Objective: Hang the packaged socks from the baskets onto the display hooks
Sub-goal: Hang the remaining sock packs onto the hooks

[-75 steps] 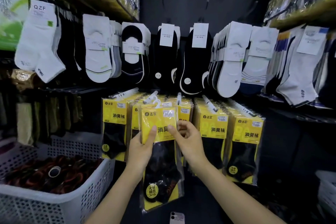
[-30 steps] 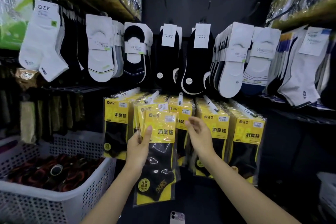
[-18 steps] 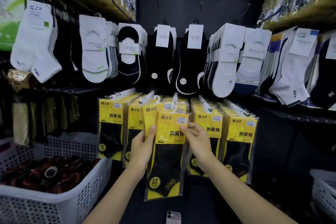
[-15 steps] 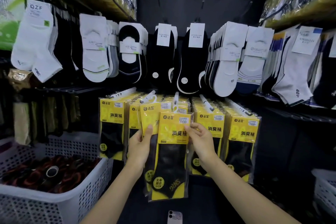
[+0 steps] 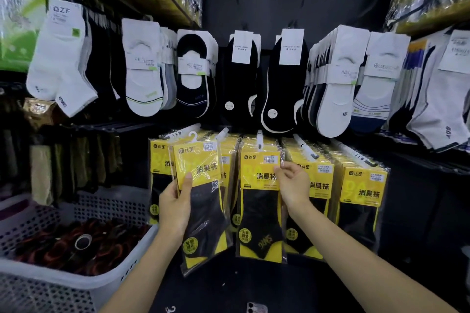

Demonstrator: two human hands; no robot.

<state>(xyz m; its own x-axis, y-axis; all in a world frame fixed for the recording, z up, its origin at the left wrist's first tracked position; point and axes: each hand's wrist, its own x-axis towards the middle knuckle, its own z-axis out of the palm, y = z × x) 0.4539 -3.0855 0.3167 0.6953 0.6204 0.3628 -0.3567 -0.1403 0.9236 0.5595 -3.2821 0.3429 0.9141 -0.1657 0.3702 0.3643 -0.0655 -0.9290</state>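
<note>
Item: sock pack (image 5: 201, 185), held tilted before the left rows, not yet hung. Risk, we judge: steered one-handed, its hanger could miss the crowded hook (image 5: 223, 132), or the slick sleeve could slip. Looks: clear sleeve, yellow card, black sock. Left hand (image 5: 175, 208) grips its edge. Right hand (image 5: 292, 183) has fingertips on the hung pack (image 5: 259, 198); whether pinching or touching, we cannot tell

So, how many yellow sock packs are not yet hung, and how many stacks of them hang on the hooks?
Yellow sock pack not yet hung, in the left hand: 1
Hanging stacks of yellow sock packs: 5
Total: 6
</note>
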